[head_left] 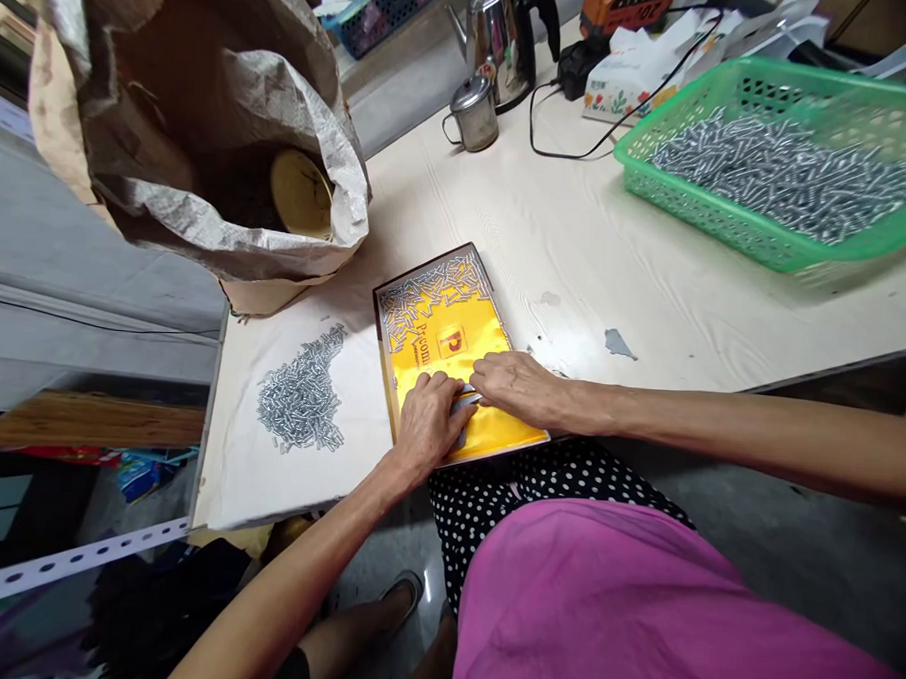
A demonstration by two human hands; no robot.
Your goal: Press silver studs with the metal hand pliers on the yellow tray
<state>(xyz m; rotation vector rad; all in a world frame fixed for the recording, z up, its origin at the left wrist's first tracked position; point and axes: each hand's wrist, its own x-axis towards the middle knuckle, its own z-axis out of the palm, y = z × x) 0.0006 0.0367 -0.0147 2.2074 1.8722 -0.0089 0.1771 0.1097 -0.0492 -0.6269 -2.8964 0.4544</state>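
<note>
Our left hand [427, 418] & right hand [518, 384] meet on the yellow tray [453, 345], fingers curled shut on a small bunch of pins [469, 400] btwn them. Prob best we keep pins parallel, light squeeze. Tray edge lies just below fingers; free tray room beyond fingertips, before the loose pins [432, 289].

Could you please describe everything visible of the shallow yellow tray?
The shallow rectangular tray has a glossy yellow floor with a red-orange logo and a thin dark rim. It lies flat, askew, at the pale table's near edge. Small silvery metal pins crowd its far end. The left hand and right hand rest on its near half.
</note>
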